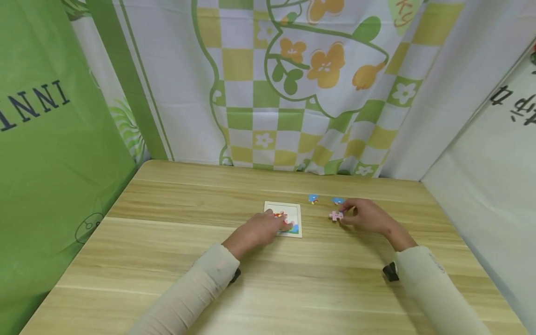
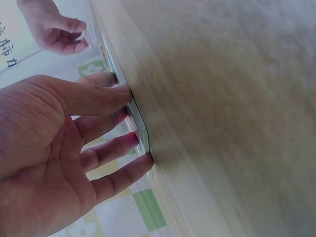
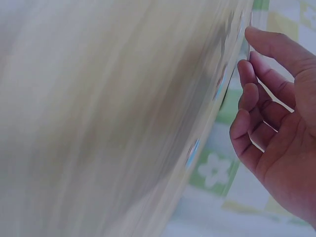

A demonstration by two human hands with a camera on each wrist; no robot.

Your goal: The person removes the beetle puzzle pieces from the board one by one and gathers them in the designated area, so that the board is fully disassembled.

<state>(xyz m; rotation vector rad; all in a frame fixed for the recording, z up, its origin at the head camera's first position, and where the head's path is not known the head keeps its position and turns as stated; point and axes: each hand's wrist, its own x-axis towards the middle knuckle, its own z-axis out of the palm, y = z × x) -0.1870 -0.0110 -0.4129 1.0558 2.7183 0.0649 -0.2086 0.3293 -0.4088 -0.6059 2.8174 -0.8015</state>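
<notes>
A small square puzzle tray (image 1: 300, 222) with a pale rim lies on the wooden table, partly filled with a colourful picture. My left hand (image 1: 261, 228) rests on its left side. In the left wrist view, the left hand (image 2: 64, 133) has its fingers spread on the tray (image 2: 140, 121), and the thumb touches the near edge. To the right of the tray, my right hand (image 1: 368, 216) pinches a pink jigsaw piece (image 1: 335, 216) between thumb and forefinger, just over the table. In the right wrist view, the other fingers of the right hand (image 3: 281, 118) curl loosely.
Two blue jigsaw pieces lie behind: one piece (image 1: 313, 198) right of the tray, another piece (image 1: 337, 200) close to the right hand. A patterned curtain (image 1: 251, 93) hangs along the table's (image 1: 188, 279) back edge. Green cloth (image 1: 50, 163) stands at left, white cloth (image 1: 485, 186) at right.
</notes>
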